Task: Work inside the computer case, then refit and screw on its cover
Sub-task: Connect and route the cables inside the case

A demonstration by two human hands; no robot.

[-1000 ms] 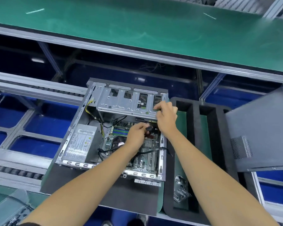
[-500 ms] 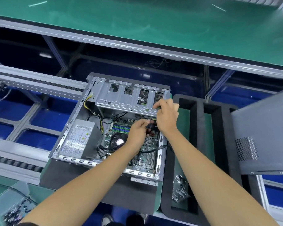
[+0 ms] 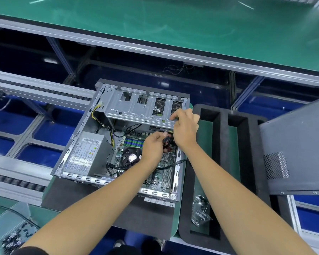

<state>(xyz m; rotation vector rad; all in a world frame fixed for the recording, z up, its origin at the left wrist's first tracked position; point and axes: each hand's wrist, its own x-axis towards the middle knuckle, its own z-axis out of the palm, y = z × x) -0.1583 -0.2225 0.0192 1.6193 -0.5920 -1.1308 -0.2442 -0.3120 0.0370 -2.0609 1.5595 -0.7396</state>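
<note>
Case [image 3: 77, 144] open; left hand [image 3: 153, 146] fingers pinch black connector [image 3: 167, 139], right hand [image 3: 185, 129] fingers grip drive cage [image 3: 142, 109].

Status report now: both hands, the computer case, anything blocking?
Left hand pinches black connector over the motherboard. Right hand grips drive cage edge. Computer case open; cover off, at right. Black cable crosses the board.
</note>
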